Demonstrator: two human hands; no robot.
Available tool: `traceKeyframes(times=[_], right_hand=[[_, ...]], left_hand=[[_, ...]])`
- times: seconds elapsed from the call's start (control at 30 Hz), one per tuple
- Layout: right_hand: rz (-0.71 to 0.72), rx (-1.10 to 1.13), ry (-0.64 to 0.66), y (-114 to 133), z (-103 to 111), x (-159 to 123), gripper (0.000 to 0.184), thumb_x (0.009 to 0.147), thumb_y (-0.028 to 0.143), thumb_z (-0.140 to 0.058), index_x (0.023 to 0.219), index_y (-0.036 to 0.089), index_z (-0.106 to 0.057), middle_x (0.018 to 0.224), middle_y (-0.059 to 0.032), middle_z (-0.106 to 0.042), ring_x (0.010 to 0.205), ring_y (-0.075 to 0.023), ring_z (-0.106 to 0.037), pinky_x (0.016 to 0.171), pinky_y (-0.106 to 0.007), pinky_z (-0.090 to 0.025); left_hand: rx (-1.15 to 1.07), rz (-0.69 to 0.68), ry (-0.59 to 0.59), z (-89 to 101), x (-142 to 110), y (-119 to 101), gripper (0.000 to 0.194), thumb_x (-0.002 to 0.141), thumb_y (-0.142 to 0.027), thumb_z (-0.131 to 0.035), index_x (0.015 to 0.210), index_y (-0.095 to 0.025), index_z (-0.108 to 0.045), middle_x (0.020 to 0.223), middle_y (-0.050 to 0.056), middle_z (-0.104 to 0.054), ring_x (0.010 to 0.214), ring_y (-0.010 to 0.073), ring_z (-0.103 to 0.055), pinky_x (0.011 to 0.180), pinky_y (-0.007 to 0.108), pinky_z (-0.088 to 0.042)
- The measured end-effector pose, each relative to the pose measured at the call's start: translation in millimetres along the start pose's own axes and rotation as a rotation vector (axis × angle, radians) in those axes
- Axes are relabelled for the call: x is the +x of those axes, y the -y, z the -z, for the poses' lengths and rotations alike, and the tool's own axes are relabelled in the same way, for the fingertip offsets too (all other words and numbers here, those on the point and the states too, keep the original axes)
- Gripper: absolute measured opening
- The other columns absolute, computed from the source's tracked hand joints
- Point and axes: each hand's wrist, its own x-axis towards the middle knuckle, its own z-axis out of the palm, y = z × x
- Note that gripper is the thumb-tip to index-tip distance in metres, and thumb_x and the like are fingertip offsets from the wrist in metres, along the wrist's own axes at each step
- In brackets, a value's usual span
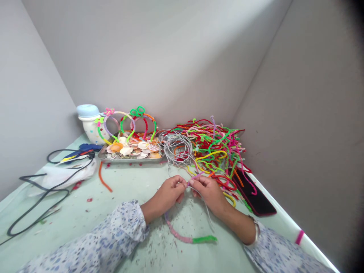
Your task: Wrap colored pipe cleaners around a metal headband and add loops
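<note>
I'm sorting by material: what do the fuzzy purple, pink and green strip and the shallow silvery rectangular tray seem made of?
Fuzzy purple, pink and green strip: soft, matte, apparently synthetic pile, perhaps chenille stems; its edges look fluffy.
Shallow silvery rectangular tray: smooth metal, probably steel; its rim gleams.

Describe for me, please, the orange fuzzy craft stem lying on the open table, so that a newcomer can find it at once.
On the pale green table, find the shallow silver metal tray holding seashells. Just beyond its near left corner lies the thin, slightly curved orange fuzzy stem. It lies singly, unlike the orange stems in the tangled multicoloured heap right of the tray.
</note>
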Motion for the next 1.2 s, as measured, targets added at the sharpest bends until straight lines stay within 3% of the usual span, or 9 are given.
traceKeyframes(times=[0.3, 0.7, 0.97, 1.2], right_hand=[[0.026, -0.007, -0.024, -0.7, -0.5, -0.6, 0.021, 0.080, 0.034, -0.059, 0.069, 0.016, -0.061, 0.053, 0.0040, -0.054, 0.051, -0.0116, -0.050, 0.052, -0.023, -0.039], [0.093, -0.037, -0.038, -1.6, -0.8, -1.9, 0.019, 0.080, 0.033, -0.059, 0.072, 0.016, -0.064, 0.055, 0.0022, -0.056, 0.053, -0.0131, -0.053, 0.053, -0.024, -0.042], [0.127, 0.025, 0.052, -4.9, -0.8, -0.8, 0.014, 0.078, 0.030, -0.062, 0.083, 0.017, -0.063, 0.064, 0.0023, -0.057, 0.056, -0.0118, -0.051, 0.053, -0.023, -0.041], [0.097, 0.014, 0.062, -3.1, -2.2, -2.2, 0.009, 0.079, 0.026, -0.060, 0.079, 0.017, -0.062, 0.060, 0.0037, -0.053, 0.053, -0.0106, -0.047, 0.051, -0.022, -0.039]], left_hand=[[-0.029, -0.034, 0.025, 0.5, 1.4, 0.3, 0.008, 0.078, -0.023, -0.047, 0.077, -0.018, -0.053, 0.042, -0.009, -0.043, 0.036, 0.0060, -0.031, 0.042, 0.018, -0.025], [-0.023, -0.022, 0.021, 1.1, 2.8, 2.1, 0.012, 0.079, -0.025, -0.048, 0.076, -0.017, -0.056, 0.043, -0.008, -0.044, 0.037, 0.0060, -0.031, 0.043, 0.019, -0.025], [-0.023, -0.016, -0.020, 1.1, 4.0, 4.0, 0.013, 0.080, -0.026, -0.047, 0.075, -0.017, -0.055, 0.043, -0.008, -0.043, 0.039, 0.0065, -0.031, 0.043, 0.019, -0.024], [0.003, -0.007, -0.041, 0.4, 3.4, 4.8, 0.014, 0.081, -0.028, -0.048, 0.073, -0.018, -0.052, 0.043, -0.008, -0.045, 0.038, 0.0068, -0.032, 0.043, 0.020, -0.025]])
